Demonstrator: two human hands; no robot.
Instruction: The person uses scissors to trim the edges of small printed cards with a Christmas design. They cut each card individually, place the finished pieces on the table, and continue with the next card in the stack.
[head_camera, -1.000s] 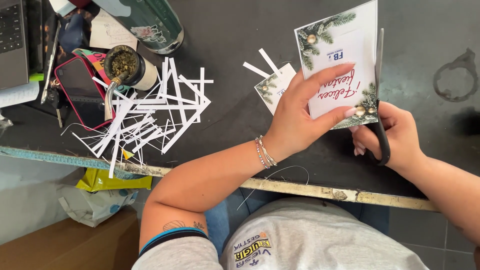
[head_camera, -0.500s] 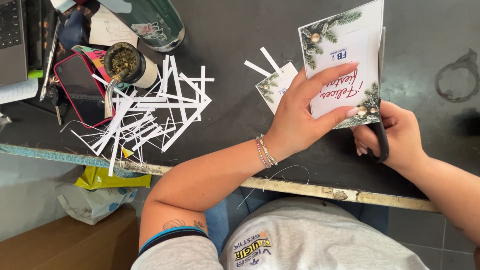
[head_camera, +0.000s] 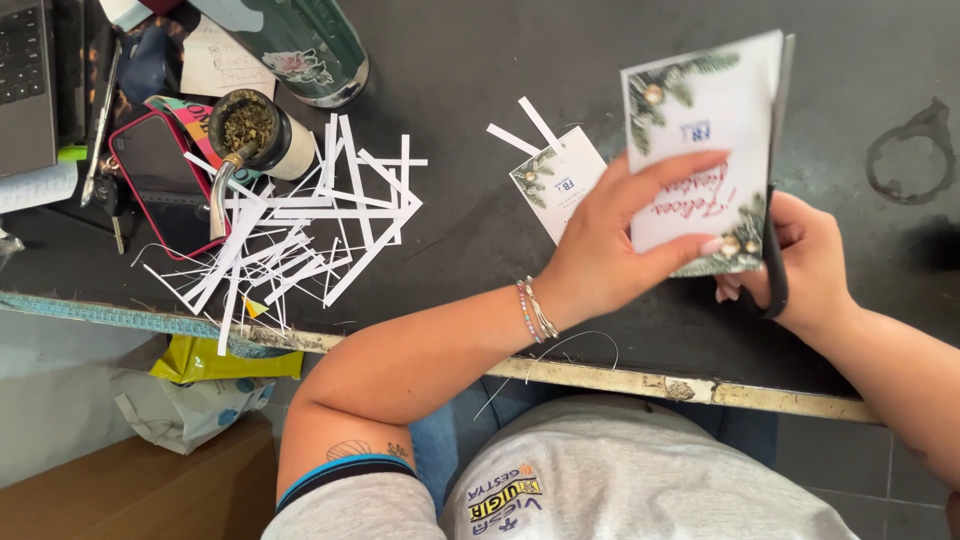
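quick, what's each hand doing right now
Left hand: closed on the printed card, fingers across its face.
Right hand: grip closed on the black-handled scissors, blade along the card's right edge.

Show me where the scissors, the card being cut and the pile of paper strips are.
scissors (head_camera: 775, 262): head view, on the black handle in the right hand.
card (head_camera: 705, 135): head view, on its white middle.
paper strips (head_camera: 300, 225): head view, middle of the white pile.
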